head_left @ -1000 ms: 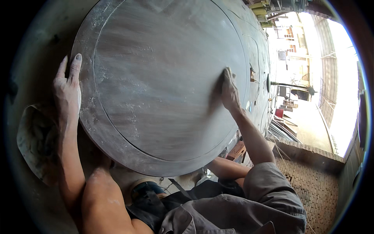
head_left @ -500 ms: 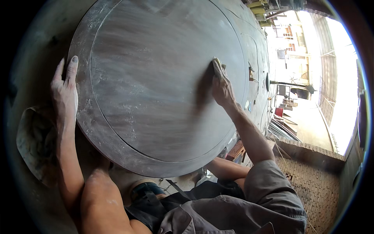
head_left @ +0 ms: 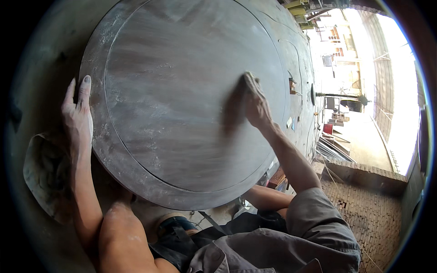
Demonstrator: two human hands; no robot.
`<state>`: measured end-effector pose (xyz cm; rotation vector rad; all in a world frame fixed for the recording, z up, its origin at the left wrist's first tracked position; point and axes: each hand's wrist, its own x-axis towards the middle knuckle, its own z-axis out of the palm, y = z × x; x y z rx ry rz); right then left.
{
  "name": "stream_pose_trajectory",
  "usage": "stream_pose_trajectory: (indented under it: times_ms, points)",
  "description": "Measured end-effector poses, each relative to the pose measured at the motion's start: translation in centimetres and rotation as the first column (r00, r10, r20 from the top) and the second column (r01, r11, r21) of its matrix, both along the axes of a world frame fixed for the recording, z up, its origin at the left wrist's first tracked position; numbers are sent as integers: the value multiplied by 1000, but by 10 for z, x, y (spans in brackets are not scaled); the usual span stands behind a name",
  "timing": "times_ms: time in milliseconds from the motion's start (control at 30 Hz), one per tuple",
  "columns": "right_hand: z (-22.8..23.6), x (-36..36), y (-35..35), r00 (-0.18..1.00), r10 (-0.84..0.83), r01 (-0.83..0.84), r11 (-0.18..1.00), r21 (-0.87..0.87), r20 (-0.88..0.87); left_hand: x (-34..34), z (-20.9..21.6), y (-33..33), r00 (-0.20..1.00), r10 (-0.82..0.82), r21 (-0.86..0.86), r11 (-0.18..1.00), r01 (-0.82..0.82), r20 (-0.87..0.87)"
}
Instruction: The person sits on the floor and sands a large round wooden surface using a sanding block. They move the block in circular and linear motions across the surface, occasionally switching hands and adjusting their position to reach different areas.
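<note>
A large round tabletop (head_left: 195, 118), brown-grey and streaked with pale dust, stands tilted up before me. A thin groove runs round it inside its border. My right hand (head_left: 258, 109) is closed around a pale, folded sandpaper pad (head_left: 248, 78) and presses it to the right part of the face, casting a dark shadow on its left. Most of the pad is hidden by the fingers. At the left rim my dusty left hand (head_left: 78, 111) lies against the edge, with two digits stretched upward and apart. Its other fingers are hidden.
A pale crumpled sack (head_left: 38, 177) lies on the floor at left, below my left hand. My knees are close under the tabletop's lower edge. Beyond the right rim are a cable (head_left: 298, 54), a black pole stand (head_left: 339, 96), metal lengths (head_left: 334, 150) and a brick surface (head_left: 364, 218).
My right hand has slid the sandpaper pad slightly left and down across the face. My left hand stays at the rim; the whole view has shifted slightly.
</note>
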<state>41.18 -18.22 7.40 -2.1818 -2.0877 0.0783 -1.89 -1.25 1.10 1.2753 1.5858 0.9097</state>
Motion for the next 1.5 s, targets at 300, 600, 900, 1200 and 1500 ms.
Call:
stream_pose_trajectory:
  times_ms: [300, 600, 900, 1200, 1500]
  points:
    - [-19, 65, -31, 983, -178, 177, 984, 17, 38, 6, -4, 3, 1000, -19, -4, 1000, 19, 7]
    - [-44, 15, 8, 997, 67, -69, 996, -49, -38, -3, -1, 4, 998, 12, -5, 1000, -12, -65]
    - [-31, -94, 32, 998, 59, -58, 998, 21, -10, -10, -24, 4, 995, 30, 67, 997, -23, -99]
    - [-41, 88, -98, 854, -415, 403, 909, -106, -315, 1, -26, 9, 1000, 6, 30, 1000, -7, 16]
    - [-32, 9, -54, 997, 2, -4, 999, -33, -73, -18, -11, 6, 994, 68, 45, 997, -64, -82]
